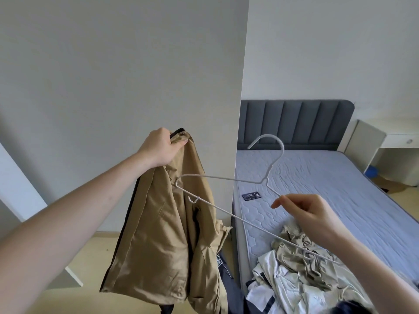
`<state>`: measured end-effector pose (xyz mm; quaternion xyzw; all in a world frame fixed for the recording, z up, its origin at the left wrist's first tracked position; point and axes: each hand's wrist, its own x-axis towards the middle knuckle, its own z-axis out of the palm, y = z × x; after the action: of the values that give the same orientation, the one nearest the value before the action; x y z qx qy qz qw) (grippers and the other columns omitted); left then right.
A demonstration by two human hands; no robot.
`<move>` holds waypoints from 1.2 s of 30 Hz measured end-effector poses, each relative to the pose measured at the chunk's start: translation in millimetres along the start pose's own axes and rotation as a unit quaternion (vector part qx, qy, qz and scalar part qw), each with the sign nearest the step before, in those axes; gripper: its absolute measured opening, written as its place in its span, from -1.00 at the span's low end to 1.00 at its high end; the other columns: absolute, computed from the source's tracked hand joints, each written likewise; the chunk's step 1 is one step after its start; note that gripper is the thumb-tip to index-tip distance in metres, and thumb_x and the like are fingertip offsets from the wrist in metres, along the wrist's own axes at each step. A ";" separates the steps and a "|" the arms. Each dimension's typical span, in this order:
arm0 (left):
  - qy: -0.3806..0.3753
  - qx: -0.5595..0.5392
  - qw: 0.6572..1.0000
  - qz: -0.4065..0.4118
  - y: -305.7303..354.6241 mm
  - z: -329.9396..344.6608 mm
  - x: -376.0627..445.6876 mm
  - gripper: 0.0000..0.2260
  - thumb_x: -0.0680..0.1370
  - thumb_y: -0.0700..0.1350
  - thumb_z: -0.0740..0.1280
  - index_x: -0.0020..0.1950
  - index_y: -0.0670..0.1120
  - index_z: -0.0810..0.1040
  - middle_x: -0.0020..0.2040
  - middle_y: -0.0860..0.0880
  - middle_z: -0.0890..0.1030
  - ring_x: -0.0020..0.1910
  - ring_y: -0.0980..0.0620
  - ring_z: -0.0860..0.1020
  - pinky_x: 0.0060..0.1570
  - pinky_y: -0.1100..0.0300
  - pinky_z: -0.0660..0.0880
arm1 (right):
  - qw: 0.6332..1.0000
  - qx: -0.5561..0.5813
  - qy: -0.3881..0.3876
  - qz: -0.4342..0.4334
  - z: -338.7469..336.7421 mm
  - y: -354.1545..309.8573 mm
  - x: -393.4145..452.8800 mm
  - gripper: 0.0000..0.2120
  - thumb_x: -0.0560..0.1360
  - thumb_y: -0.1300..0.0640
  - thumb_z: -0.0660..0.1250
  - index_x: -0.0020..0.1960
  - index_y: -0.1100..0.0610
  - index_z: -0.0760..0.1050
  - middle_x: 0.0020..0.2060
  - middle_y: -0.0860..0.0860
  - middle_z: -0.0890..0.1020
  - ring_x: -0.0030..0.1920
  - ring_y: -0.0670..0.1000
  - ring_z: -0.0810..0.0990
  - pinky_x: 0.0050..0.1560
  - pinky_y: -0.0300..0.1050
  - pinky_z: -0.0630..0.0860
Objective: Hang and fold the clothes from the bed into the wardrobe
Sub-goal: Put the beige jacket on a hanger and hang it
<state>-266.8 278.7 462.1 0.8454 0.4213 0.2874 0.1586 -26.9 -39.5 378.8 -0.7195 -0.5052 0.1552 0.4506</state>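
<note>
Grey quilted bed (328, 189) at three o'clock; tan jacket (167, 234) held up at centre.
Left hand (158, 147) grips the jacket's top at eleven o'clock; right hand (313, 215) pinches the white wire hanger (226, 179); crumpled clothes (292, 275) at five o'clock.

The left hand (159, 147) is holding the jacket (167, 223) up on the left in front of the wall, the right hand (310, 215) is holding the hanger (226, 177) beside it, and the clothes pile (294, 275) is lying on the bed (328, 182) off to the right.
</note>
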 end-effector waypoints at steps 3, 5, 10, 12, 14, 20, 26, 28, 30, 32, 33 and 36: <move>-0.013 -0.027 0.999 0.023 13.5 -1.3 -5.7 -0.49 0.58 0.11 0.41 -0.45 -0.06 0.29 -0.64 0.08 0.34 -0.63 0.06 0.41 -0.54 0.20 0.30 | 0.999 0.012 -0.036 0.010 20.7 0.9 -0.1 -0.74 0.65 -0.13 0.27 -0.07 -0.16 0.72 -0.53 -0.08 0.25 -0.53 -0.05 0.20 -0.49 -0.22 0.16; -0.015 -0.049 0.998 0.040 26.2 -3.3 -11.1 -0.51 0.58 0.11 0.41 -0.44 -0.05 0.32 -0.61 0.09 0.36 -0.61 0.05 0.43 -0.54 0.20 0.32 | 0.998 0.016 -0.053 0.015 41.3 2.6 0.3 -0.73 0.66 -0.11 0.28 -0.10 -0.14 0.71 -0.54 -0.09 0.26 -0.51 -0.05 0.22 -0.46 -0.20 0.20; 0.010 -0.106 0.988 0.110 61.1 -15.0 -33.8 -0.48 0.60 0.05 0.41 -0.45 -0.02 0.22 -0.60 0.13 0.27 -0.59 0.12 0.27 -0.52 0.26 0.18 | 0.998 0.033 0.000 0.054 92.2 8.1 5.1 -0.62 0.68 0.00 0.28 -0.27 0.10 0.59 -0.61 -0.12 0.30 -0.57 -0.15 0.23 -0.48 -0.33 0.16; 0.019 -0.128 0.981 0.142 70.6 -23.2 -48.0 -0.47 0.62 0.03 0.39 -0.45 -0.02 0.21 -0.59 0.14 0.28 -0.56 0.13 0.28 -0.48 0.26 0.19 | 0.992 0.077 0.044 0.087 101.1 9.7 7.7 -0.57 0.68 0.01 0.28 -0.26 0.26 0.50 -0.60 -0.14 0.28 -0.56 -0.15 0.23 -0.43 -0.27 0.16; 0.020 -0.155 0.972 0.176 73.5 -31.6 -66.4 -0.49 0.64 0.01 0.37 -0.48 0.02 0.28 -0.57 0.16 0.35 -0.54 0.17 0.36 -0.42 0.32 0.25 | 0.983 0.127 0.083 0.099 103.5 10.7 7.7 -0.53 0.66 0.00 0.30 -0.26 0.33 0.41 -0.53 -0.12 0.25 -0.51 -0.12 0.20 -0.40 -0.19 0.13; -0.147 -0.086 0.959 0.226 50.8 -34.3 -126.8 -0.69 0.64 0.22 0.28 -0.11 0.08 0.66 -0.42 0.12 0.46 -0.45 0.17 0.40 -0.36 0.30 0.31 | 0.960 0.220 0.169 0.046 96.8 -3.2 1.3 -0.49 0.46 -0.24 0.34 -0.41 0.15 0.41 -0.50 -0.07 0.28 -0.47 -0.10 0.20 -0.45 -0.30 0.15; -0.344 0.049 0.912 0.215 41.6 -45.1 -130.6 -0.55 0.43 0.37 0.43 0.29 0.35 0.51 0.20 0.39 0.53 0.21 0.38 0.49 0.18 0.23 0.48 | 0.957 0.235 0.166 -0.028 92.9 -11.8 6.2 -0.52 0.57 -0.07 0.32 -0.34 0.29 0.49 -0.47 0.22 0.34 -0.42 -0.04 0.28 -0.36 -0.24 0.23; -0.290 -0.016 0.926 0.242 51.9 -56.2 -115.7 -0.61 0.43 0.30 0.45 0.23 0.29 0.57 0.23 0.33 0.56 0.28 0.30 0.50 0.23 0.20 0.46 | 0.957 0.236 0.165 -0.039 92.5 -14.3 6.5 -0.48 0.56 -0.06 0.32 -0.31 0.38 0.46 -0.42 0.34 0.33 -0.41 0.00 0.26 -0.36 -0.20 0.22; -0.172 -0.043 0.945 0.277 58.8 -59.7 -95.2 -0.70 0.46 0.18 0.45 0.17 0.22 0.59 0.21 0.27 0.56 0.27 0.23 0.50 0.27 0.19 0.42 | 0.955 0.238 0.170 -0.042 92.5 -17.1 6.4 -0.47 0.57 -0.05 0.32 -0.31 0.41 0.41 -0.46 0.25 0.29 -0.42 -0.01 0.24 -0.38 -0.20 0.19; -0.102 0.066 0.946 0.300 62.4 -51.6 -76.5 -0.61 0.45 0.15 0.45 0.26 0.20 0.53 0.25 0.26 0.49 0.27 0.23 0.43 0.34 0.17 0.33 | 0.951 0.246 0.183 -0.033 91.5 -17.3 6.2 -0.49 0.57 -0.05 0.32 -0.34 0.35 0.39 -0.50 0.03 0.26 -0.45 -0.06 0.20 -0.41 -0.25 0.16; -0.094 0.121 0.941 0.303 62.0 -43.6 -68.1 -0.56 0.46 0.18 0.45 0.31 0.17 0.49 0.28 0.22 0.47 0.29 0.18 0.40 0.37 0.15 0.29 | 0.949 0.249 0.190 -0.030 90.3 -16.9 6.1 -0.51 0.57 -0.06 0.32 -0.36 0.29 0.39 -0.51 -0.05 0.26 -0.46 -0.08 0.19 -0.42 -0.28 0.16; -0.063 0.181 0.927 0.323 60.4 -16.2 -44.9 -0.66 0.53 0.27 0.36 0.17 0.10 0.52 0.13 0.14 0.52 0.17 0.07 0.47 0.32 0.08 0.31 | 0.951 0.231 0.204 -0.034 86.9 -12.6 2.0 -0.57 0.53 -0.14 0.33 -0.42 0.08 0.44 -0.53 -0.13 0.30 -0.48 -0.12 0.23 -0.42 -0.33 0.19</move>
<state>-260.9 207.1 489.8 0.9665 0.1594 0.1879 -0.0718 -92.4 6.0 342.0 -0.5947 -0.3770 0.1016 0.7028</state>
